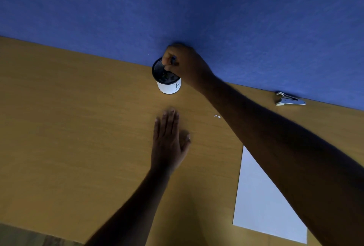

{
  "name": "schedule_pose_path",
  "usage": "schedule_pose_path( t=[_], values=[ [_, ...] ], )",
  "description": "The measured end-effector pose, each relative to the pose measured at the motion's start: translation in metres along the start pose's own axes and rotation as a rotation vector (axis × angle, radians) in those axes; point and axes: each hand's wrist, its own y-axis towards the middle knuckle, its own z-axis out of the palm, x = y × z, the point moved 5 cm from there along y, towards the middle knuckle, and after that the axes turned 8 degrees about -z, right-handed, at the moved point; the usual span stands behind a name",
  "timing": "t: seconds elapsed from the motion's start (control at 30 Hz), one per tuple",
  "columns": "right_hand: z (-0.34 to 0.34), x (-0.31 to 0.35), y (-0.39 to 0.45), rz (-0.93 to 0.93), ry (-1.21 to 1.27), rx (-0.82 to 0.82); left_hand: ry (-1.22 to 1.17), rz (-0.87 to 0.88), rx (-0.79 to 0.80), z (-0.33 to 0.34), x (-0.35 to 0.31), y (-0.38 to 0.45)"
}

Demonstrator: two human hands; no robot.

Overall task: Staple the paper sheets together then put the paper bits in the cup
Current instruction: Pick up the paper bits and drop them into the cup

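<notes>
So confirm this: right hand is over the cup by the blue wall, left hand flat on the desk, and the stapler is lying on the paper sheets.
Not quite. In the head view the stapler lies on the bare desk against the blue wall, well away from the paper sheets. The rest is correct.

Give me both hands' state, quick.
Left hand: open, flat on the table, holding nothing.
Right hand: fingers pinched over the cup; contents cannot be told.

The only marking in sight was a small dark hand-drawn sign on the white label band of the cup (169, 86), near its right side. It resembled a cross or a plus, too blurred to read with certainty.
</notes>
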Motion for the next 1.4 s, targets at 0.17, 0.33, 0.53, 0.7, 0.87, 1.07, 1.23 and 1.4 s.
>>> schedule_pose_path(
  t=[0.17,0.33,0.53,0.7,0.87,1.07,1.23,1.4],
  values=[
    [-0.002,0.004,0.001,-0.083,-0.019,-0.013,-0.003,-0.004,0.004,0.000,0.000,0.000],
    [-0.006,0.004,-0.002,-0.051,-0.032,-0.010,-0.013,-0.001,-0.011,-0.001,-0.001,0.000],
    [-0.011,0.003,-0.007,-0.070,0.048,-0.045,0.003,-0.002,0.003,-0.001,0.000,0.001],
    [-0.027,-0.005,-0.022,-0.038,0.121,-0.195,0.002,-0.003,0.001,0.000,0.002,0.001],
    [-0.046,-0.024,-0.052,0.065,0.145,-0.270,0.010,0.002,0.012,-0.001,0.002,0.000],
    [-0.051,-0.070,-0.114,0.182,-0.032,-0.033,0.027,0.000,0.020,-0.001,0.001,0.001],
    [-0.024,-0.096,-0.167,0.168,-0.153,0.289,0.036,0.002,0.029,-0.002,0.002,0.000],
    [-0.009,-0.085,-0.192,-0.076,-0.343,0.324,0.046,-0.010,0.055,-0.003,0.003,-0.001]
  ],
)
